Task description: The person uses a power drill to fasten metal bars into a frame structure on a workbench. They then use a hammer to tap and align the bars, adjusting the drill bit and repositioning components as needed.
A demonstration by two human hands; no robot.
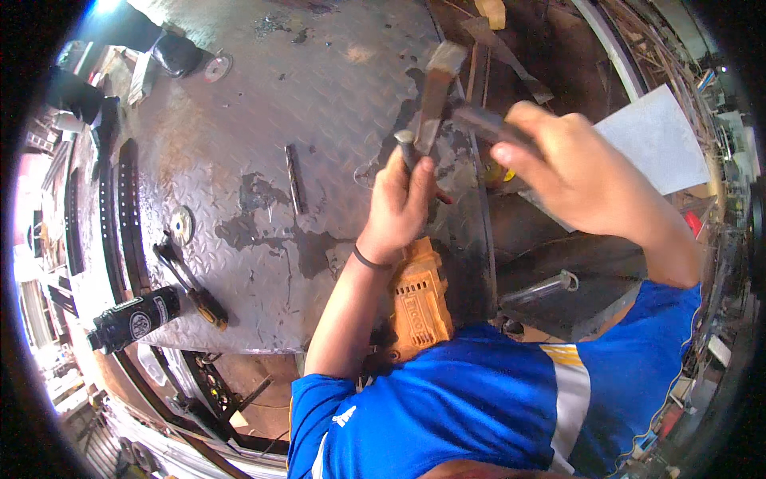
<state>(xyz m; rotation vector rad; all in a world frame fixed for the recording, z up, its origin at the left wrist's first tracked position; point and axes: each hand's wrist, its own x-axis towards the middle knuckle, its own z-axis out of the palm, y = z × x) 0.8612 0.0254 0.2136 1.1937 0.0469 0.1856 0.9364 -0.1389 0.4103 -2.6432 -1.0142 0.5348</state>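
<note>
My left hand (396, 195) is closed around a short metal rod (405, 146) with a flared, rounded top, like a chisel or punch. Its lower end is hidden by the fingers. My right hand (562, 164) grips the dark handle of a hammer (435, 100), reaching in from the right. The hammer's long, worn head is slightly blurred and appears just beside and above the rod's top; whether they touch, I cannot tell. Under my left wrist, near my body, lies an orange vented plastic housing (419, 307). A dark twisted rod like a drill bit (295, 180) rests left of my left hand.
Everything lies over a stained tread-plate metal table (335, 88). To the left are a screwdriver (209, 310), a black bottle (137, 319), perforated dark strips (128, 211) and a disc (183, 226). Beyond the right edge are a pale sheet (654, 140) and a metal tube (542, 289).
</note>
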